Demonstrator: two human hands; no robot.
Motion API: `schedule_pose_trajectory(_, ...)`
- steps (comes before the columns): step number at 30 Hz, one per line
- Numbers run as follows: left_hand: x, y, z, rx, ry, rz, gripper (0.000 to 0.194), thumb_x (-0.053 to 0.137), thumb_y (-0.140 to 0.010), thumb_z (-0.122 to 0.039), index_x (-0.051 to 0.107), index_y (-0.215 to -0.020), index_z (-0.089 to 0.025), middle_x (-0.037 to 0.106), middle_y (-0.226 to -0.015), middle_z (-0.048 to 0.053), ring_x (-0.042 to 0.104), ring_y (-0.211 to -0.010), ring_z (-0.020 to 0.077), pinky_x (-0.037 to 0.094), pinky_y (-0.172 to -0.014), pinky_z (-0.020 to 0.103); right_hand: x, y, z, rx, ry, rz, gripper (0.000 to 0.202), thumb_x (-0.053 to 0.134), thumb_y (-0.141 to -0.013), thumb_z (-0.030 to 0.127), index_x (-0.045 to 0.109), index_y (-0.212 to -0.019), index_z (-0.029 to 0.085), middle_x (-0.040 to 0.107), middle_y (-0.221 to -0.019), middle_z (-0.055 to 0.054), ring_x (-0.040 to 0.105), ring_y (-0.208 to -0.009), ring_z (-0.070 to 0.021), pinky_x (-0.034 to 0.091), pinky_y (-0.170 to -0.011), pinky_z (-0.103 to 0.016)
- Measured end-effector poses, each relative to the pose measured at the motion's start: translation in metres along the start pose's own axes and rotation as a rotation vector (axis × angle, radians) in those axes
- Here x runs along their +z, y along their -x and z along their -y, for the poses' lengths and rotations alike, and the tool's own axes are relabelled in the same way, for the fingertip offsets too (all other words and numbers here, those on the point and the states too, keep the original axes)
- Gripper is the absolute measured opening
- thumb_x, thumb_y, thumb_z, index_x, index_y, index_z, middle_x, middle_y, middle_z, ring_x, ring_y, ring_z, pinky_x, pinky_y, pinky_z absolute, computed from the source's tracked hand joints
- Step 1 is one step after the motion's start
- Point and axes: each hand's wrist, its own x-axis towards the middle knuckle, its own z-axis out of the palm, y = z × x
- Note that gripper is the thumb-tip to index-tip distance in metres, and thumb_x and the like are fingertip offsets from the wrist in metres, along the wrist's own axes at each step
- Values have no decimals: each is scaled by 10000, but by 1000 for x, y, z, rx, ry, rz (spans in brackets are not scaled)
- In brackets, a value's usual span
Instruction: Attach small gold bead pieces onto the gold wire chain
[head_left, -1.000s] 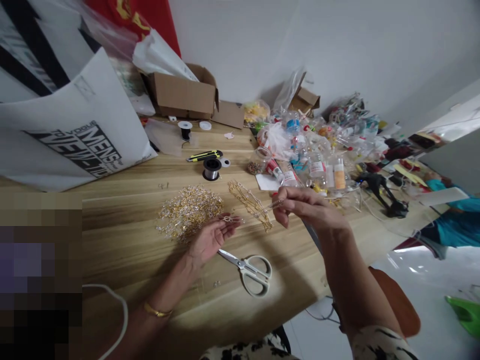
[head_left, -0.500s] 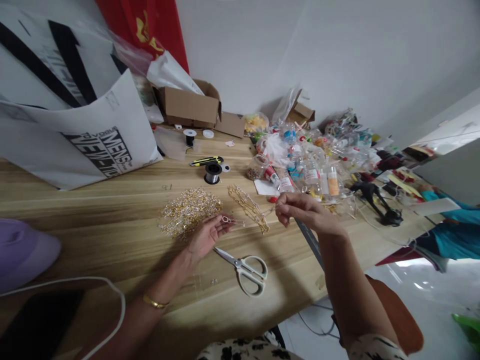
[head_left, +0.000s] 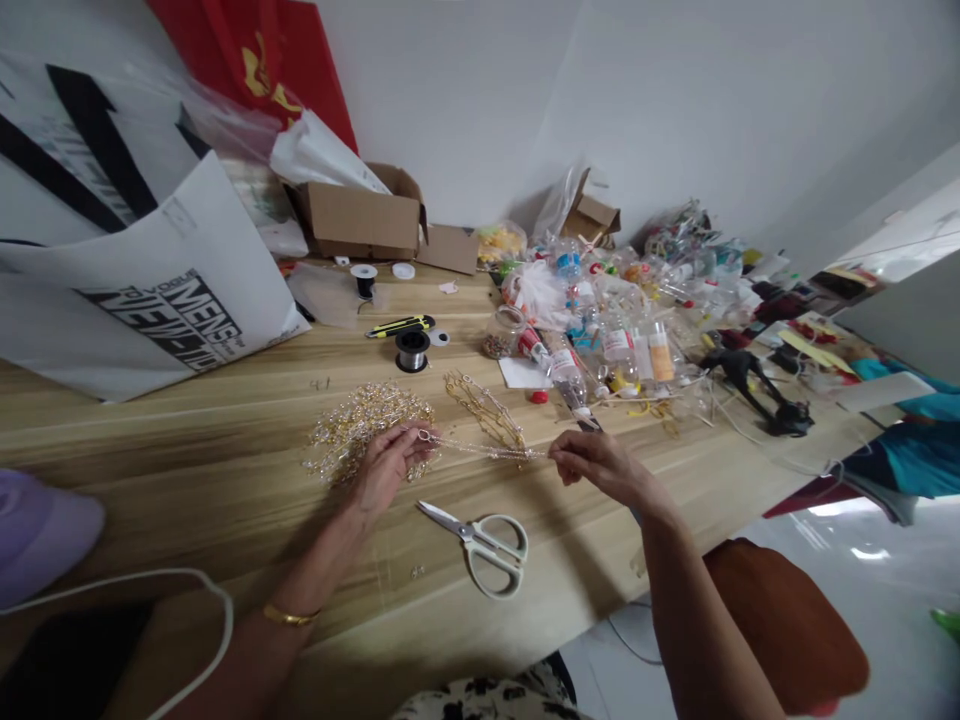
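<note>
A thin beaded chain [head_left: 480, 449] stretches nearly level above the table between my two hands. Its left end, with a small ring, is pinched in my left hand [head_left: 395, 452], over the right edge of a gold and silver chain pile [head_left: 352, 430]. My right hand [head_left: 589, 464] is closed on the other end. Behind the held chain lie gold and silver chains [head_left: 480, 405]. White-handled scissors [head_left: 491, 545] rest in front, blades pointing left. Small metal pieces [head_left: 417, 572] are left of the handles.
Wire spools [head_left: 412, 352] and a yellow cutter [head_left: 400, 326] lie behind the pile. Plastic bottles [head_left: 619, 345] crowd the back right. A printed bag [head_left: 172, 300] stands left, near a cardboard box [head_left: 364, 220]. A white cable [head_left: 217, 585] curves at front left.
My left hand has moved left and its fingers have closed more. The chain is now drawn out straight between the hands. The whole view has shifted slightly.
</note>
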Motion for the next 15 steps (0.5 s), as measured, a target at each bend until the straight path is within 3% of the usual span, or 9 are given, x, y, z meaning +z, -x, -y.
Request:
schedule_pose_trajectory(7,6,2,-2,-7,-169,-39,350,783,-657,-348,696,-896,-107,735,-867,99,693,-755,192,541,-715,292,9,7,-12,15,178,11,242,479,-910,313,625,-834,136,625,-639,-19,591,-580,-123,456,-583,-242)
schedule_pose_trajectory(15,6,2,3,-36,-245,-53,356,793,-640,-368,715,-869,-108,730,-763,77,685,-700,182,542,-676,282,-3,9,-11,-9,407,-36,175,489,-895,268,603,-802,174,629,-634,-14,559,-566,-131,390,-566,-245)
